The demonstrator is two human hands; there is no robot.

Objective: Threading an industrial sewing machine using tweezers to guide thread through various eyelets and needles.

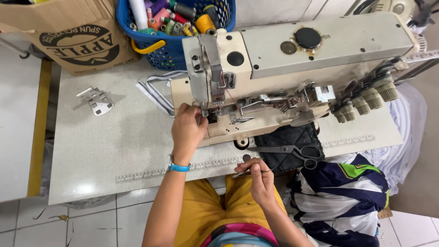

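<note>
Head view looks straight down on a cream sewing machine (274, 77) sitting at twelve o'clock on the pale counter (114, 146). I see the left hand (188, 128) pushed in under the needle head, fingertips pinched at the presser foot area, apparently on thread or a small part too fine for me to make out. The right hand (258, 176) sits at five o'clock off the counter's front edge, fingers closed on a thin pointed tool, maybe tweezers (249, 172), held low and near, I judge, so it stays handy for the needle. Black scissors (292, 151) lie on a dark quilted pad at three o'clock, near that hand. A blue basket (171, 50) of thread cones stands at eleven o'clock behind the machine, beside a cardboard box (77, 41). A small metal bracket (97, 101) lies well apart at nine o'clock.
</note>
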